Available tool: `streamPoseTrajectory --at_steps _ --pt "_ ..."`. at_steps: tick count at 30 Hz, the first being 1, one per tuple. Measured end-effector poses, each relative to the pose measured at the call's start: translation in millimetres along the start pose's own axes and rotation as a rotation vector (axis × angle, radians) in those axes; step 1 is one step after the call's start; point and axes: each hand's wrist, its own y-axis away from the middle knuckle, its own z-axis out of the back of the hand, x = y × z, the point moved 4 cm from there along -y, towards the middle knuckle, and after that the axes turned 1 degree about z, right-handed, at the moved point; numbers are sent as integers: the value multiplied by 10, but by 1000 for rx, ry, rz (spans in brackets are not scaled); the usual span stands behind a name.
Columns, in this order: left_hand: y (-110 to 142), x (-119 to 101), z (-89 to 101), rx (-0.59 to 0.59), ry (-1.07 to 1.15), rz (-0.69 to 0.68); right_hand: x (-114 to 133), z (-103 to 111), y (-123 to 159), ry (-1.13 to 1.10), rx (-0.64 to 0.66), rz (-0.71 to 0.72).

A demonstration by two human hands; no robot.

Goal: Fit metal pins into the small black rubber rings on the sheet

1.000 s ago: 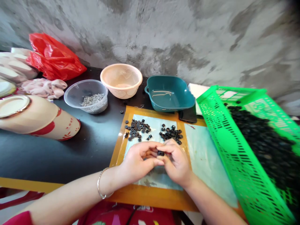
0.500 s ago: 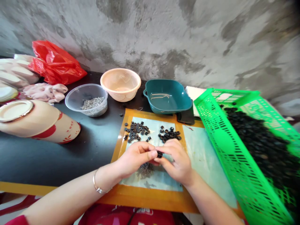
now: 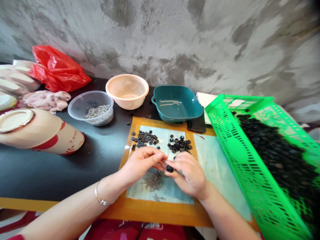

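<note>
Over the mat (image 3: pixel 160 213), your right hand (image 3: pixel 189 176) grips a black ring (image 3: pixel 170 169) in closed fingers; your left hand (image 3: pixel 142 165) sits closed just beside it.

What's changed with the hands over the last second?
The left hand has drawn back and up from the black ring, which now sits slightly lower, gripped by the right hand. The pile of metal pins on the mat now shows fully below the hands. The loose rings and green basket stayed as they were.
</note>
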Motion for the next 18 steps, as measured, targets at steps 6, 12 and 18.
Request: streamPoseTrajectory --at_steps 6,12,18 --pt "-2 -87 65 -80 -112 -55 2 31 10 7 -27 -33" --pt "-5 -101 82 -106 -146 -61 9 50 11 -29 -36 -56" --pt "-2 -89 60 -88 -174 -54 -36 59 24 -93 -47 -119"
